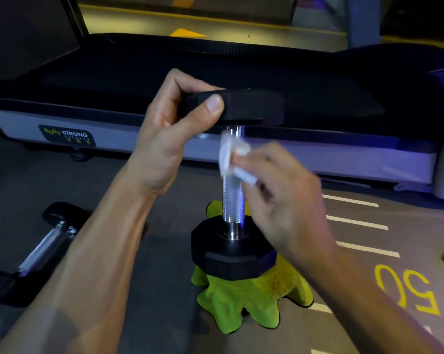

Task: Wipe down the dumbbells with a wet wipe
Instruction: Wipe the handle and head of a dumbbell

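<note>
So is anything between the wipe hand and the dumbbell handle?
Nothing visible. The right hand holds the wipe against the upright dumbbell handle; the left hand grips only the top head.

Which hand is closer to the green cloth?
Right. The right hand wipes the handle just above the green cloth; the left hand grips the dumbbell's top head, higher up.

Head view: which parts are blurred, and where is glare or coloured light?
Head view: the right hand and wet wipe are motion-blurred; the left hand on the upright dumbbell is sharp; its chrome handle shows glare with a purple tint; the treadmill top is dark.
</note>
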### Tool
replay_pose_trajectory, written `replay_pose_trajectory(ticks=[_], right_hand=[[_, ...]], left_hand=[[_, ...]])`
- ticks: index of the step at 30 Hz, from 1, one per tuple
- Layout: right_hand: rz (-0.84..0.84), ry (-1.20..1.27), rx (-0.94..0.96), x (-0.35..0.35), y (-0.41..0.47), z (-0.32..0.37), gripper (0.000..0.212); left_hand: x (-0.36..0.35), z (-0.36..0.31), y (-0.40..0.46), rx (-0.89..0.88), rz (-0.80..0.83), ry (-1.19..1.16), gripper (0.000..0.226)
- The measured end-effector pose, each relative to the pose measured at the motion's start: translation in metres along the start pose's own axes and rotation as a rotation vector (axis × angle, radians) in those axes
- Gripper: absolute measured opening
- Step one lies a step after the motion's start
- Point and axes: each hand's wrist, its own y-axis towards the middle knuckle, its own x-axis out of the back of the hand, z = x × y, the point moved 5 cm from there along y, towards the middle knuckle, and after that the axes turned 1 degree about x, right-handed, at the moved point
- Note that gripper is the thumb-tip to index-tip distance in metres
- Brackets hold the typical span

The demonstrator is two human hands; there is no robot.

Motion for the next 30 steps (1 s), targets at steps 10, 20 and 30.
replay_pose_trajectory(ticks=[10,20,30], right_hand=[[-0.157,0.017,-0.022,-0.002,0.002,-0.002,0.031],[-0.153,0.062,-0.027,0.003,0.005,-0.006,0.021],[0.351,0.152,-0.045,0.003,-0.053,-0.011,0.018]], left_hand=[[-0.003,-0.002,-0.002,-0.011,-0.002,0.009,0.012],[-0.003,-0.003,-0.003,-0.013,-0.018,0.011,0.015],[-0.004,-0.002,-0.003,-0.001,-0.044,0.004,0.015]])
